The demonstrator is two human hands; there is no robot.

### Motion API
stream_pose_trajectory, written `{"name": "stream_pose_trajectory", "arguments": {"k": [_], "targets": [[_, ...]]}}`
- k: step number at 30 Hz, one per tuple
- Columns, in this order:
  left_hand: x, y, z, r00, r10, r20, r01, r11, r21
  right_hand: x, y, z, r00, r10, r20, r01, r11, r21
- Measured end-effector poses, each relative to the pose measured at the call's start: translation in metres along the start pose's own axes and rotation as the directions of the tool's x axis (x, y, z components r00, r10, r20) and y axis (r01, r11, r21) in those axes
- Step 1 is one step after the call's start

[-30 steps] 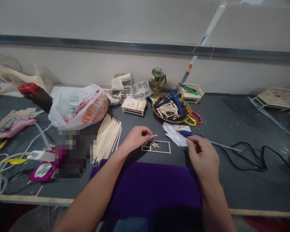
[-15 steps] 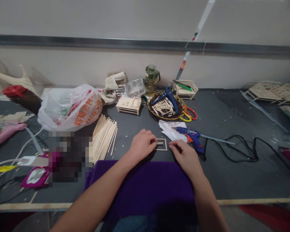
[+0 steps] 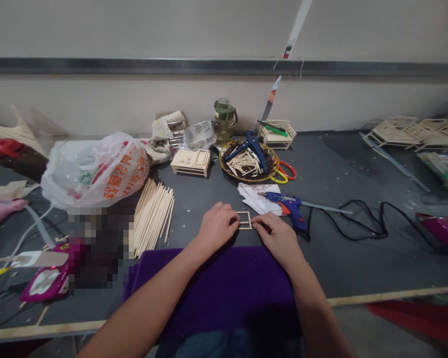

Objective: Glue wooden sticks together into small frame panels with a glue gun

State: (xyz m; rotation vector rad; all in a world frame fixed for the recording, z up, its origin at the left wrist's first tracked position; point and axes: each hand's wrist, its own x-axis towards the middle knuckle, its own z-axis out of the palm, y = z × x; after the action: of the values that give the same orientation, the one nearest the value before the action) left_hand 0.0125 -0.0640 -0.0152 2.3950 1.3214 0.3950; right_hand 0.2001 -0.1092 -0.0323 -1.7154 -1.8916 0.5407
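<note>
A small rectangular frame of thin wooden sticks [image 3: 250, 220] lies on the dark table, a short stick [image 3: 244, 222] running inside it. My left hand [image 3: 218, 224] covers the frame's left end, its thumb and fingers closed on it; whether they also grip the short stick is hidden. At the right edge, my right hand [image 3: 277, 232] has thumb and forefinger pinched against the frame. Just beyond the right hand lies a blue glue gun [image 3: 291, 205] with a clear glue stick in its back, partly over some white papers [image 3: 259, 198].
Left of my hands lies a pile of wooden sticks [image 3: 153, 214]. Behind stand a small stick-built table [image 3: 190, 163], a basket [image 3: 224, 171] of stick pieces, scissors [image 3: 283, 171] and a green bottle [image 3: 224, 119]. A plastic bag [image 3: 97, 169] sits at left; a black cord [image 3: 366, 236] curls at right.
My right hand has come in to the frame's right edge; it was slightly apart before. The left hand stays on the frame's left end. The whole view has shifted a little.
</note>
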Motion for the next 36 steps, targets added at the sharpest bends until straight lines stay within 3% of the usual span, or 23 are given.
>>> {"name": "stream_pose_trajectory", "arguments": {"k": [19,36], "targets": [[0.0012,0.0045,0.0009,0.999,0.045,0.019,-0.046,0.997,0.063,-0.0003,-0.0009,-0.0003,1.000,0.003,-0.005,-0.003,1.000,-0.008],[0.0019,0.0069,0.0018,1.000,0.016,0.017,-0.017,0.997,0.076,0.0001,-0.0001,0.0009,1.000,-0.011,-0.004,0.011,1.000,-0.021]]}}
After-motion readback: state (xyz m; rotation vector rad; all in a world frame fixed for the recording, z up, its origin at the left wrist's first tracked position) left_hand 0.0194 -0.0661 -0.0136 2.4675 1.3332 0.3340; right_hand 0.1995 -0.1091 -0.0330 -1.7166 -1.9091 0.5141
